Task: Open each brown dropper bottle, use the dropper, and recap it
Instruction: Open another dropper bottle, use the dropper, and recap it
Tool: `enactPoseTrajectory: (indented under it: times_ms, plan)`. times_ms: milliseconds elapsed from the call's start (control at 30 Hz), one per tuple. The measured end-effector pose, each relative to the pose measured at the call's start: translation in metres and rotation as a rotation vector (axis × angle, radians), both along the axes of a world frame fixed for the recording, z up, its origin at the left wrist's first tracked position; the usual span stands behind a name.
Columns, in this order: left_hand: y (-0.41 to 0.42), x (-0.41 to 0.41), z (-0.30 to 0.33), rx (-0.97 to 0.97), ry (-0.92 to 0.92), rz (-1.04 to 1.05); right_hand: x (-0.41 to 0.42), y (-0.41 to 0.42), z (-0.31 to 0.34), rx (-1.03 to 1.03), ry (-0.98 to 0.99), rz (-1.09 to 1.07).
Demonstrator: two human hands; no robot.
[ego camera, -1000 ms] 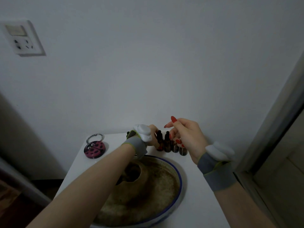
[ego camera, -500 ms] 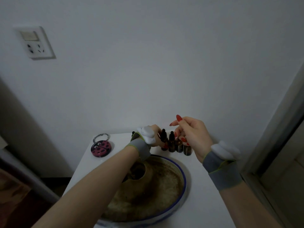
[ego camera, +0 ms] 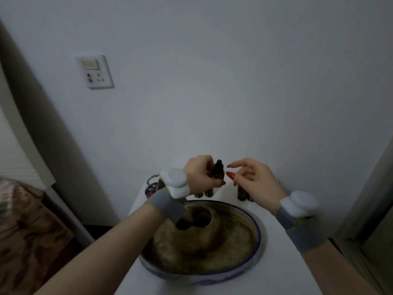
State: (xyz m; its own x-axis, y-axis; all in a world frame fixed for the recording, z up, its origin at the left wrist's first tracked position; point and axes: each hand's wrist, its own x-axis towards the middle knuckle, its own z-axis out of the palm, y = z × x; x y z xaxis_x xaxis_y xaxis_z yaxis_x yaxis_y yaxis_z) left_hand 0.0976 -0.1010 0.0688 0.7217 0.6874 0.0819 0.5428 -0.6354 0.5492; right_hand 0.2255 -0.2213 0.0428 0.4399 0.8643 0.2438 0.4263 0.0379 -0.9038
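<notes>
I hold one brown dropper bottle (ego camera: pixel 219 173) upright just above centre frame, my left hand (ego camera: pixel 202 174) wrapped round its body, its black dropper cap (ego camera: pixel 219 163) still on and poking up above my fingers. My right hand (ego camera: pixel 253 180) is just to the right of it, fingers loosely spread and gripping nothing, red nails close to the bottle without clearly touching it. The other brown bottles (ego camera: pixel 204 193) stand on the white tabletop (ego camera: pixel 274 241) below and behind my hands, partly hidden. Nearer me, lower centre, sits a blue-rimmed dish (ego camera: pixel 258 233) with a brownish mound. A ladybird trinket (ego camera: pixel 151 189) lies left of my wrist, and a wall socket (ego camera: pixel 95 72) is upper left.
</notes>
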Motion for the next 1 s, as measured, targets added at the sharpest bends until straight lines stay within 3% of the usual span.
enactPoseTrajectory:
  times_ms: [200,433,833,1000]
  plan:
    - [-0.020,-0.045,0.000,0.041,-0.219,-0.052,-0.031,0.001,0.012,0.054,-0.064,0.189]
    - [-0.040,-0.083,-0.013,-0.022,-0.446,-0.027,-0.061,0.000,0.018,0.157,-0.108,0.169]
    - [-0.066,-0.106,-0.036,0.067,-0.492,0.059,-0.075,0.003,0.019,0.161,-0.004,0.165]
    - [-0.070,-0.112,-0.039,-0.018,-0.507,0.095,-0.078,0.001,0.018,0.142,-0.010,0.203]
